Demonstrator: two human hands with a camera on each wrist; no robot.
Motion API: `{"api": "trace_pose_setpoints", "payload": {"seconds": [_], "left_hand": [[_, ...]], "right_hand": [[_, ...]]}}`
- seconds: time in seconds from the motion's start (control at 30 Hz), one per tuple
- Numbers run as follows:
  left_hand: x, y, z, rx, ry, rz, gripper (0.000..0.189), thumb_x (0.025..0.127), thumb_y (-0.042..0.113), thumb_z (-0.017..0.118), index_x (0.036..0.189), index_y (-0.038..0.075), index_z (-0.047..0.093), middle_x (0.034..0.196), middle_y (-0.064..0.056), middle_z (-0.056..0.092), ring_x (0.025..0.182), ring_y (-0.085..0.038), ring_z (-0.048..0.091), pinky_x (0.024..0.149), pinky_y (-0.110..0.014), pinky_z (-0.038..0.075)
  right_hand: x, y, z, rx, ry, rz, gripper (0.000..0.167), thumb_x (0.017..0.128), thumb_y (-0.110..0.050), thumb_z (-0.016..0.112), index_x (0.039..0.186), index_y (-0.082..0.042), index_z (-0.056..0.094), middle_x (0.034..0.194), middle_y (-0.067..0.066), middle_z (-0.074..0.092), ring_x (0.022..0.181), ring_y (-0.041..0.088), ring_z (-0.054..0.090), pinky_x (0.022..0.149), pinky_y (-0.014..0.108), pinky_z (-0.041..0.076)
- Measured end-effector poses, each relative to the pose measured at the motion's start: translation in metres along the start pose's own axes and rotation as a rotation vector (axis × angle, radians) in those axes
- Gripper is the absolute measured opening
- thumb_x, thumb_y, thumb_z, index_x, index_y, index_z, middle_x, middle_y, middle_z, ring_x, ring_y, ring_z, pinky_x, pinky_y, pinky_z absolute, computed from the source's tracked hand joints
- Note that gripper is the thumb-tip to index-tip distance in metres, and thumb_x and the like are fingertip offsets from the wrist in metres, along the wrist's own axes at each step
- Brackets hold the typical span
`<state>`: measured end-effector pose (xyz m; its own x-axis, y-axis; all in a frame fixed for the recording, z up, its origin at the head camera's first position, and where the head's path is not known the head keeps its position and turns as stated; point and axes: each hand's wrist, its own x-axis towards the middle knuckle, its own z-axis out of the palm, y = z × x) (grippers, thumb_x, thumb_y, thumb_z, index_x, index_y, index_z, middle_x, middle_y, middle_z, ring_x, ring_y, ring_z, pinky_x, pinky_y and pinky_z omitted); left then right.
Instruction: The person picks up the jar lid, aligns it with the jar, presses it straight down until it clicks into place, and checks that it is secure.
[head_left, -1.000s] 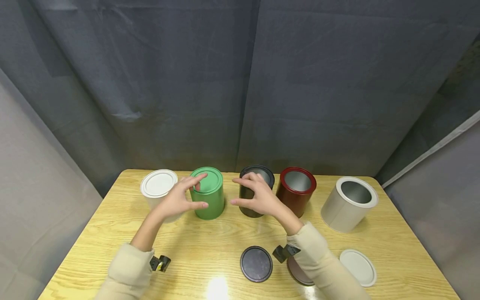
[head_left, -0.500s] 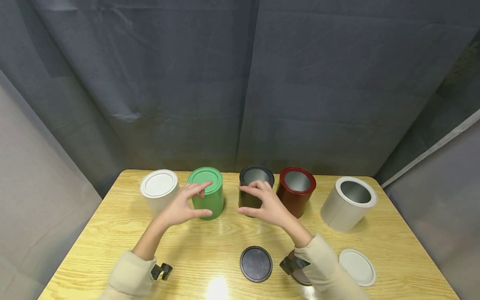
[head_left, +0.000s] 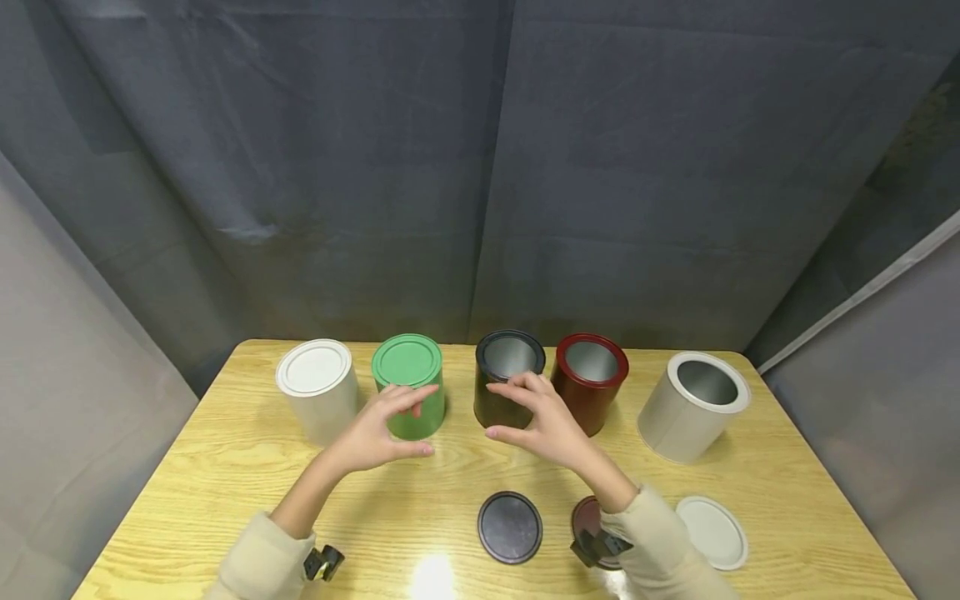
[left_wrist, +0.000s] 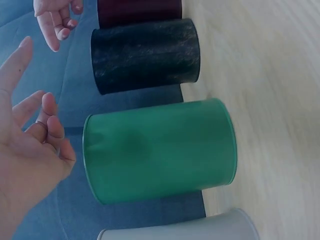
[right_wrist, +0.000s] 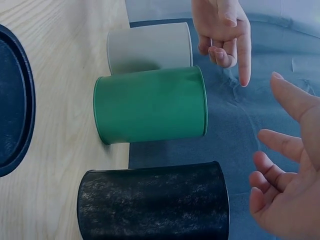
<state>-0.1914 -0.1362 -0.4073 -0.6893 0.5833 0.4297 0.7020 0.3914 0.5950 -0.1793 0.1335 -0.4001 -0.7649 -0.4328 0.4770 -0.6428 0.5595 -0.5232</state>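
My left hand (head_left: pixel 375 433) hovers in front of the lidded green can (head_left: pixel 408 365), its thumb and fingers spread apart and holding nothing. In the left wrist view, the left hand's fingers (left_wrist: pixel 37 120) are beside the top end of that can. Nearer the black can (head_left: pixel 497 407), which has no lid on, my right hand (head_left: pixel 551 425) is also spread and holds nothing. The right wrist view has the right hand (right_wrist: pixel 287 185) level with the black can's top end. The two hands face each other with a gap between them.
A lidded white can (head_left: pixel 315 371) stands left of the green one. Rightward are a lidless dark red can (head_left: pixel 588 396) and a lidless off-white can (head_left: pixel 678 421). A black lid (head_left: pixel 510 527), a dark red lid (head_left: pixel 587 518) and a white lid (head_left: pixel 712 533) lie on the wooden table (head_left: pixel 405 517).
Both hands have drawn back from over the cans toward the person and shifted slightly right, still spread. The cans and lids keep their places.
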Motion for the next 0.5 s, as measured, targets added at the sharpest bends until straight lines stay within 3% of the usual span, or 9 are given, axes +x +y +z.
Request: {"api": "trace_pose_setpoints", "payload": {"seconds": [0.5], "left_hand": [[-0.007,0.003,0.018,-0.053,-0.035,-0.031,0.071,0.067,0.024,0.08,0.129,0.008,0.051,0.084,0.012,0.045,0.081,-0.009,0.039,0.07,-0.027,0.037]], "right_hand": [[-0.021,0.006,-0.003,-0.003,0.017,0.066,0.05,0.07,-0.025,0.078,0.116,-0.011,0.064,0.101,0.001,0.051,0.091,0.016,0.04,0.073,0.033,0.037]]}}
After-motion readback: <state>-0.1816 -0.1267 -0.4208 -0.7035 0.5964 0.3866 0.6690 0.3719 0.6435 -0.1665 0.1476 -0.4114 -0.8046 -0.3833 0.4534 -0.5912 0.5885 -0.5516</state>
